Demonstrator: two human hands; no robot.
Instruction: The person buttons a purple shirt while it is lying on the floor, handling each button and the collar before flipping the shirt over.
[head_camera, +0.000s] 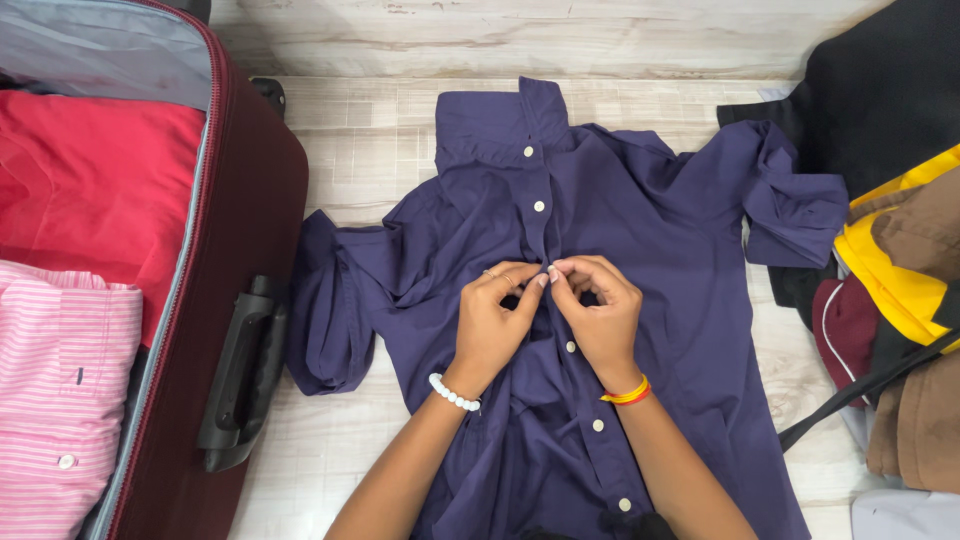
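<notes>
Both hands meet at the button placket of a dark purple shirt (640, 230) spread front-up on a pale wood-look floor (340, 450). Left hand (492, 322), a white bead bracelet at the wrist, pinches the placket edge between thumb and fingertips; right hand (598, 312), with an orange and yellow band at the wrist, pinches the facing edge, fingertips of the two hands touching at a button near mid-chest. At far left an open maroon suitcase (250, 200) holds a red garment (90, 180) and a folded pink striped shirt (60, 390). The purple shirt lies in the middle, collar away from the person, sleeves bunched at either side. To the right sits a heap of dark, yellow and brown clothing (900, 260). The shirt looks light, soft and limp, likely to crease and slide; the stitched placket and collar seem the firmest places to grip.
</notes>
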